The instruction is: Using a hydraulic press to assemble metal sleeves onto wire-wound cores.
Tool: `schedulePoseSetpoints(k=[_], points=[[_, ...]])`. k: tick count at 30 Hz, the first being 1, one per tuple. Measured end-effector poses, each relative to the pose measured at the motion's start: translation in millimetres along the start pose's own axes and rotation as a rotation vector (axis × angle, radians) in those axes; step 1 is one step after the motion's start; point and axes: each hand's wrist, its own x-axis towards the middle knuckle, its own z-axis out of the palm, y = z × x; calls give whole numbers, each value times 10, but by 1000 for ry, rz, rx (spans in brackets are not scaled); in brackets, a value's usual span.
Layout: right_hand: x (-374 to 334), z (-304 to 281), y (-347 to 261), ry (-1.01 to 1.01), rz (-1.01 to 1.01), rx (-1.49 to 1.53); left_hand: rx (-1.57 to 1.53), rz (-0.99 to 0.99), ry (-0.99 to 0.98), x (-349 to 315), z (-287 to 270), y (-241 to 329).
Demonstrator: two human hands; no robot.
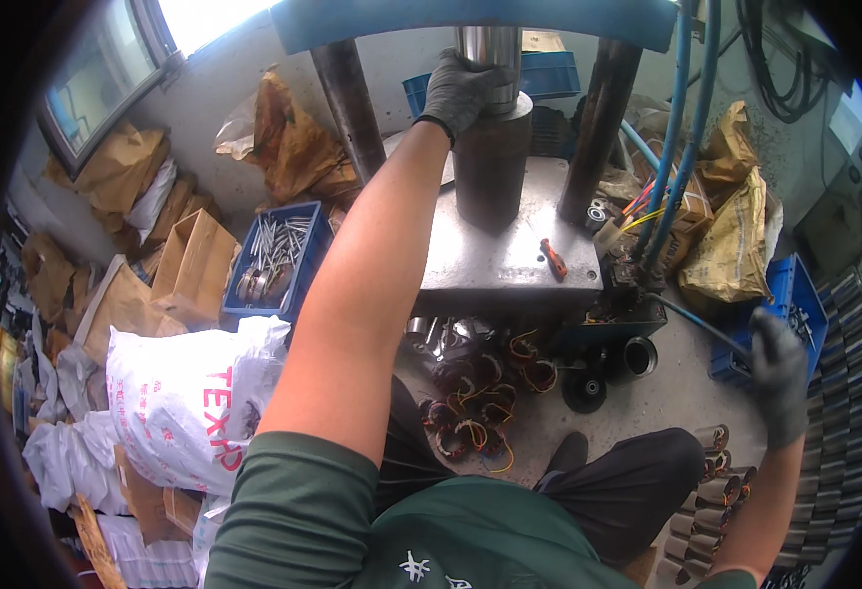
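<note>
My left hand (460, 90), in a dark grey glove, reaches up with its fingers wrapped against a shiny steel cylinder (490, 41) under the press's blue crossbeam (480, 25). Directly beneath stands a thick, dark metal cylinder (492, 172), upright on the press's steel table (470, 265). Off to the right, my gloved right hand (779, 378) is closed round the end of a long lever (691, 314) that runs to the press's side. A small orange-handled tool (553, 258) lies on the table, right of the dark cylinder.
Two dark posts (602, 128) flank the cylinder. Blue hoses (681, 118) hang at right. Wound motor stators (475, 398) sit on the floor below. A blue bin (274, 260) of metal shafts and a white sack (176, 402) stand left; stacked metal cylinders (848, 393) line the right.
</note>
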Motion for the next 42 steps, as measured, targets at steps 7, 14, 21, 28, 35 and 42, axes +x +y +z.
schedulePoseSetpoints(k=[7,14,21,28,35,42], points=[[1359,-9,100,349,-214,-66,16,54,13,-1,71,123],[1888,129,205,347,-198,-280,-30,-13,-58,26,2,54],[1803,134,424,359,-169,-163,-255,79,-62,-511,-45,489],[1416,-77,386,352,-385,-317,-727,79,51,-1633,-101,684],[272,7,-370,123,-525,-409,-1080,-419,187,-2569,-393,-155],[77,401,-1791,-151,-593,-227,-1144,-584,230,-2561,-445,-341]])
